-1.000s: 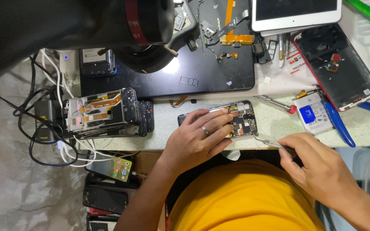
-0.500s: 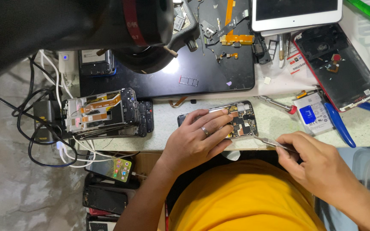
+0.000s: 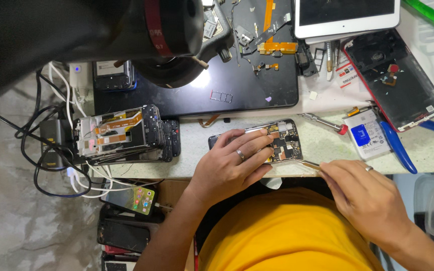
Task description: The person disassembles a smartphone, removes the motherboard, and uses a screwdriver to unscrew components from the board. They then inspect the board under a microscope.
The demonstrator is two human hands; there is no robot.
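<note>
An opened phone (image 3: 283, 139) with its circuit board exposed lies near the front edge of the light worktop (image 3: 322, 145). My left hand (image 3: 229, 168), a ring on one finger, lies over its left half and pins it down. My right hand (image 3: 367, 198) holds metal tweezers (image 3: 308, 163) whose tips point left, close to the phone's lower right corner. My yellow shirt fills the bottom of the view.
A stack of phone frames (image 3: 124, 134) sits left with tangled cables (image 3: 56, 155). A black mat (image 3: 249, 83) carries small parts and flex cables. Right lie a battery (image 3: 365, 134), a blue tool (image 3: 397, 146), a red phone shell (image 3: 395, 80) and a white tablet (image 3: 347, 17). A microscope head (image 3: 126, 35) looms above.
My right hand has shifted a little left, bringing the tweezers nearer the phone. The left hand stays on the phone.
</note>
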